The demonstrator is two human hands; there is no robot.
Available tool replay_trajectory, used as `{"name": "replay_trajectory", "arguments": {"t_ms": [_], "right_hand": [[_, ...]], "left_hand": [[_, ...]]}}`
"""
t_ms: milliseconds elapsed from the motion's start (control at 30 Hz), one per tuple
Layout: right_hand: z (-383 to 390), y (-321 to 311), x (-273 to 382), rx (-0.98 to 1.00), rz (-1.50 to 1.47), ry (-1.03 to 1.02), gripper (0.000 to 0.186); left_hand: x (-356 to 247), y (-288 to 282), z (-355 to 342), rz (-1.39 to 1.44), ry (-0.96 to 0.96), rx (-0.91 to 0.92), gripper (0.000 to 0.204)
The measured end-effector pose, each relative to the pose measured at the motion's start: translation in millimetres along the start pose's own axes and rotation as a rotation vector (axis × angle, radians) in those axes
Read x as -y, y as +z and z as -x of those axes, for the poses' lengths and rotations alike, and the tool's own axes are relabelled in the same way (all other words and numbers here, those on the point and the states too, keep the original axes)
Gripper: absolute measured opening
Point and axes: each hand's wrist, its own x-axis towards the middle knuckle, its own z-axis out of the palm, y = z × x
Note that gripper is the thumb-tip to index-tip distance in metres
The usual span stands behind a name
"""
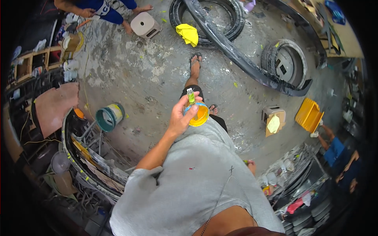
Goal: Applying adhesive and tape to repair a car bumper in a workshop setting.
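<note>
In front of my grey shirt, my left hand (182, 118) is closed around a small round tub (202, 115) with a blue rim and yellow inside. A slim piece with a bright green part and a whitish end (191, 95) sticks up at the tub's far edge, by my fingers; its kind I cannot make out. Low on my right side, my right hand (252, 167) shows only in part beside the shirt. A small green spot lies against it, and its fingers are mostly hidden.
A long dark curved panel (236, 51) rests across tires (283, 65) ahead. A yellow cloth (187, 34) hangs there. Stools (145, 25) and a green bucket (110, 117) stand on the floor. At right, another person (332, 149) touches a yellow crate (309, 115); someone sits (106, 10) far left.
</note>
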Motion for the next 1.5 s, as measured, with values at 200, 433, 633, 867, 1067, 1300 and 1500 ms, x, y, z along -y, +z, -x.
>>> {"name": "replay_trajectory", "arguments": {"t_ms": [200,433,633,867,1067,1300,1500], "right_hand": [[-31,-36,166,-0.276,0.583,-0.142,0.051],[-45,2,360,-0.096,0.517,-0.253,0.036],[-80,-21,418,-0.024,0.454,-0.264,0.026],[-158,-48,488,-0.059,0.687,-0.638,0.042],[-154,-27,526,-0.258,0.735,-0.664,0.043],[-114,-1,431,-0.217,0.464,-0.465,0.035],[-48,-25,150,-0.420,-0.059,-0.198,0.029]], "left_hand": [[-12,-47,-65,0.040,0.064,-0.156,0.053],[-58,-109,-143,0.045,0.136,-0.350,0.055],[-96,-94,-181,0.011,0.175,-0.478,0.062],[-127,-49,-219,0.163,0.289,-0.532,0.054],[-153,-47,-252,0.190,0.334,-0.412,0.049],[-147,-72,-253,0.140,0.237,-0.370,0.050],[-122,-90,-299,0.079,0.083,-0.060,0.047]]}}
